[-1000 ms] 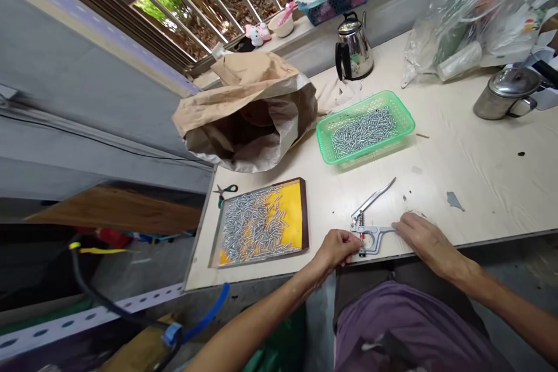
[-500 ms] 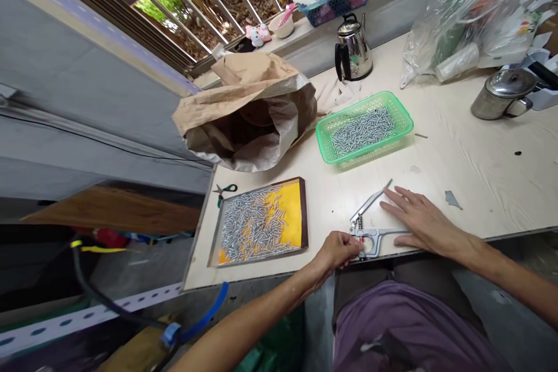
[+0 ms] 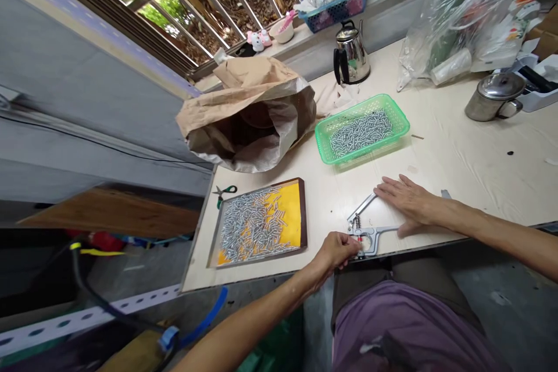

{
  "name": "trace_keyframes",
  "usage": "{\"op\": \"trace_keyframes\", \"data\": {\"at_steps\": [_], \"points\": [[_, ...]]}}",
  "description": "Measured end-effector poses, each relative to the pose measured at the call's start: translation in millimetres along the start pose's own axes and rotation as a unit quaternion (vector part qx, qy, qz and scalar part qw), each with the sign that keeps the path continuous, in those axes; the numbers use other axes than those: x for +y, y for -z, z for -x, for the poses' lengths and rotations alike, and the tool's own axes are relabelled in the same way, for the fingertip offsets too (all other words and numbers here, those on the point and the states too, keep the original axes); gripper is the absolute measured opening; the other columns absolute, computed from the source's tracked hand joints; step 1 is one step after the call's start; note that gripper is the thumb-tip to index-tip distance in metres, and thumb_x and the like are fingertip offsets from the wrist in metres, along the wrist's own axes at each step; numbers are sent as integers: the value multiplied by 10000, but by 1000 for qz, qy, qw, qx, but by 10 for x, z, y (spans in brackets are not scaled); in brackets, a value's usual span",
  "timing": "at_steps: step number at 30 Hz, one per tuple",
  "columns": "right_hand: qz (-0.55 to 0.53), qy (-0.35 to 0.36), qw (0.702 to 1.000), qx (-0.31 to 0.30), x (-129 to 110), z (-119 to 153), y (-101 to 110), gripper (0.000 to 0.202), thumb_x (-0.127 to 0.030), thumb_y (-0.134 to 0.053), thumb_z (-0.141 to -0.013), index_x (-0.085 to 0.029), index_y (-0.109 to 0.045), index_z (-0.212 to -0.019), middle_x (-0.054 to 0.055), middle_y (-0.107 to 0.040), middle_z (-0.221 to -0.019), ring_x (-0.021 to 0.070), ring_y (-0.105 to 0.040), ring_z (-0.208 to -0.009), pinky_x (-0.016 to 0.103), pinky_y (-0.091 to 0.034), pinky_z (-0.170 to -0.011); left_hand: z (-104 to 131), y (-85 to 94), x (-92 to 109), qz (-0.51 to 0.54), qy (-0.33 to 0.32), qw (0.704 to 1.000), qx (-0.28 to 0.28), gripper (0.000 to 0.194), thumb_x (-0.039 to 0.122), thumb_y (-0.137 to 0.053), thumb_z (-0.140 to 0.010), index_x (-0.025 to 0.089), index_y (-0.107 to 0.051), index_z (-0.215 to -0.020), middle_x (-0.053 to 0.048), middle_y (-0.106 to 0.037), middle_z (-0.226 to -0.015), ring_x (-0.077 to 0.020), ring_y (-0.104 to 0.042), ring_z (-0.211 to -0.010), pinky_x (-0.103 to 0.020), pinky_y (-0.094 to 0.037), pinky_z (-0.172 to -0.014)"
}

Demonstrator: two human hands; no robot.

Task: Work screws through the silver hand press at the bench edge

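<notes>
At the table's front edge lies a grey metal hand press (image 3: 375,238) with a coil spring and a long lever (image 3: 362,207) tilted up. My left hand (image 3: 341,247) is closed in a pinch at its working end, beside a small red part (image 3: 360,239). Whatever the fingertips pinch is too small to make out. My right hand (image 3: 407,202) is open, fingers stretched over the lever's far end and the thumb near the press's handle. To the left, a shallow tray (image 3: 304,215) with a yellow bottom holds many small silvery metal pins (image 3: 248,226).
A green plastic basket (image 3: 322,148) with more metal pins stands behind the press. Scissors (image 3: 224,192) lie left of the tray, near an open paper sack (image 3: 257,84). Farther back are a steel kettle (image 3: 354,58), a lidded metal cup (image 3: 490,102) and a plastic bag (image 3: 453,29).
My right hand has moved forward and slightly left, its fingers now over the lever's end. My left hand stays pinched at the press. The view has shifted slightly.
</notes>
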State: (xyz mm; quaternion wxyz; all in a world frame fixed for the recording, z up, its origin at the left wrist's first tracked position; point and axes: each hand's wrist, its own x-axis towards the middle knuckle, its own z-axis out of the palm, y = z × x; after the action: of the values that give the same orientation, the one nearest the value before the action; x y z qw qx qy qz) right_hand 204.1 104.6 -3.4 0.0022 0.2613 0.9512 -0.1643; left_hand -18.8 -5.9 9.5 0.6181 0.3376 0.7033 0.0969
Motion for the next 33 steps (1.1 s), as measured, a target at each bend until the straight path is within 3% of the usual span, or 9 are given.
{"op": "trace_keyframes", "data": {"at_steps": [5,10,14,16,19,21,23,28,33], "points": [[22,-7,1000,-3,-79,-6,104,915,-419,-834,-493,-86,-479,-1267,190,-562,-1194,340,-500,-1117,491,-356,-974,9,-19,-14,4,6,1000,10,329,428,-721,-601,137,-568,-588,77,-440,-424,-36,-329,-335,-183,-223,-345],[37,-17,999,17,-140,31,138,792,-397,-823,-537,-126,-500,-1208,155,-577,-1121,302,-524,-1016,402,-420,-820,3,-20,-32,-5,6,1000,18,345,453,-715,-634,136,-580,-625,79,-441,-445,-40,-340,-345,-183,-240,-356],[66,-39,997,-5,-201,46,168,617,-397,-814,-581,-152,-559,-1087,118,-605,-1021,276,-535,-928,374,-400,-744,71,-15,-38,-109,-42,992,46,330,429,-647,-750,134,-584,-615,51,-456,-481,-73,-418,-410,-201,-312,-417],[64,-44,997,-12,-236,57,197,541,-386,-810,-605,-152,-580,-1036,111,-611,-1004,269,-533,-931,369,-391,-751,120,-48,-21,-215,-143,958,121,276,376,-596,-820,137,-623,-684,4,-549,-608,-116,-526,-557,-224,-400,-523],[53,-51,997,-13,-281,78,229,471,-360,-804,-634,-156,-596,-1004,106,-616,-1010,260,-531,-949,365,-385,-773,107,-163,58,-351,-314,856,213,198,350,-578,-858,187,-631,-956,-61,-620,-946,-192,-579,-873,-298,-479,-732],[52,-59,997,-15,-301,91,231,463,-346,-802,-640,-159,-600,-1012,101,-618,-1011,257,-532,-946,368,-384,-782,13,-256,147,-413,-379,800,214,380,382,-633,-823,195,-546,-1142,-104,-575,-1140,-241,-538,-1028,-369,-483,-837],[54,-75,996,-14,-312,102,220,496,-347,-808,-630,-164,-599,-1041,98,-617,-1006,261,-532,-938,372,-388,-780,-123,-326,244,-450,-414,768,191,567,395,-669,-793,173,-439,-1261,-143,-515,-1242,-278,-494,-1113,-430,-460,-908],[53,-116,991,34,-319,133,168,559,-347,-846,-577,-168,-601,-1047,100,-608,-977,267,-525,-928,358,-412,-754,-345,-352,373,-458,-431,766,134,564,365,-616,-837,168,-374,-1307,-126,-527,-1159,-272,-502,-1043,-447,-460,-883],[38,-91,994,49,-275,147,82,289,-264,-795,-669,-157,-619,-872,71,-610,-876,223,-528,-852,317,-410,-721,-338,-343,367,-452,-425,773,134,370,309,-607,-852,187,-491,-1182,-76,-559,-1041,-239,-501,-948,-394,-466,-816]]}}
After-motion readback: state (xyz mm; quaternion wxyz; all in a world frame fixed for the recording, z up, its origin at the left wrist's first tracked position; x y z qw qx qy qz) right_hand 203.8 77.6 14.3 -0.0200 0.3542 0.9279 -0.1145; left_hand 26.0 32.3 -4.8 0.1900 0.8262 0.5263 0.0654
